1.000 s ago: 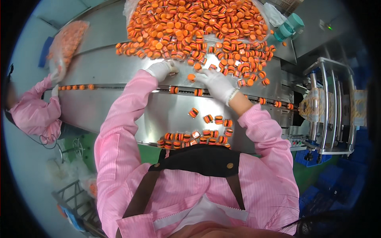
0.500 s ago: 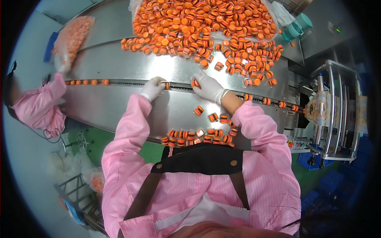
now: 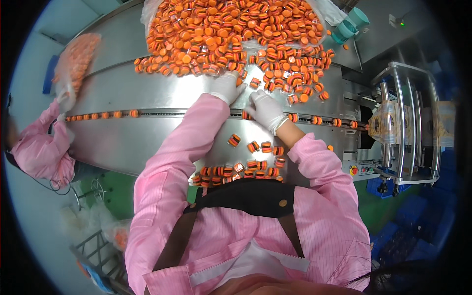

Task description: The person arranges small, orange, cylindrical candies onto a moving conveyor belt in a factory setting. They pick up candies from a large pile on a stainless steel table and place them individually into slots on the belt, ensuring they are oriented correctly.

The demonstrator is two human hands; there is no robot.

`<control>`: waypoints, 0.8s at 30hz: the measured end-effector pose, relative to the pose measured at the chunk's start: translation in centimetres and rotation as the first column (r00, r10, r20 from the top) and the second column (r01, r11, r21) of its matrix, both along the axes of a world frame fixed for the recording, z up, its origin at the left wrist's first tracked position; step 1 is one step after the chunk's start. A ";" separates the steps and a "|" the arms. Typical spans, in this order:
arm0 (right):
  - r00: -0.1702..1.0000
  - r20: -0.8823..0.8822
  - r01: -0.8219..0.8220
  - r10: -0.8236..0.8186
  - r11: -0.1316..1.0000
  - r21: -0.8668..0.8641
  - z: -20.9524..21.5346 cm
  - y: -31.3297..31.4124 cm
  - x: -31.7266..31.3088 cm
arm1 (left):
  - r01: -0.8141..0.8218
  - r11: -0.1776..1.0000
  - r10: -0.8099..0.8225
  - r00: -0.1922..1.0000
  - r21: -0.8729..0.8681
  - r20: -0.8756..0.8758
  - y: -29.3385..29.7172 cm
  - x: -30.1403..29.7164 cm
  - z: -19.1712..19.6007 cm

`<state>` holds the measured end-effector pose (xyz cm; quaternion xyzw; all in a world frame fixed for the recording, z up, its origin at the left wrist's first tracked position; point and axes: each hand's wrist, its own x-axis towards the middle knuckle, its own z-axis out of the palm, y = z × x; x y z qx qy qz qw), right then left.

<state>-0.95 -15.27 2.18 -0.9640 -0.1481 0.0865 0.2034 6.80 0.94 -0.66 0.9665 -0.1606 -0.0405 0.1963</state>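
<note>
My left hand [image 3: 227, 88], white-gloved, reaches to the near edge of a heap of orange, red and black layered, burger-shaped candies [image 3: 196, 37]. Its thumb and fingers are apart around one wrapped candy [image 3: 240, 80] there. Over the narrow conveyor channel [image 3: 167, 113], my gloved right hand [image 3: 268, 112] has its fingers closed at a burger-shaped candy [image 3: 245, 114] in the channel. Part of that candy is behind the fingers. More candies [image 3: 317, 120] sit in a spaced line along the channel on both sides of my hands.
Loose candies [image 3: 253, 146] lie on the steel table [image 3: 167, 140] between my arms. A metal-framed machine [image 3: 403, 123] with printed film stands at the right, beside a button panel [image 3: 361, 169]. Teal cups [image 3: 351, 24] stand far right. A co-worker in pink [image 3: 42, 147] works at the left.
My left hand has left the channel and reached forward to the heap. My right hand has lowered its candy to the channel. The whole view has shifted slightly.
</note>
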 end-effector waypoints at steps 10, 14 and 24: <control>0.983 -0.183 -0.042 -0.014 0.953 -0.299 -1.4 1.3 7.6 | -0.244 0.900 0.248 0.968 -0.361 -0.035 6.6 -3.7 0.7; 0.983 -0.185 -0.060 0.014 0.967 -0.247 -1.4 0.8 8.3 | -0.585 0.696 0.389 0.795 -0.417 -0.465 13.6 -6.1 -1.2; 0.959 -0.283 0.149 0.008 0.837 0.527 -1.8 -0.9 3.1 | -0.383 0.924 0.383 0.923 -0.005 -0.047 10.7 -5.2 0.4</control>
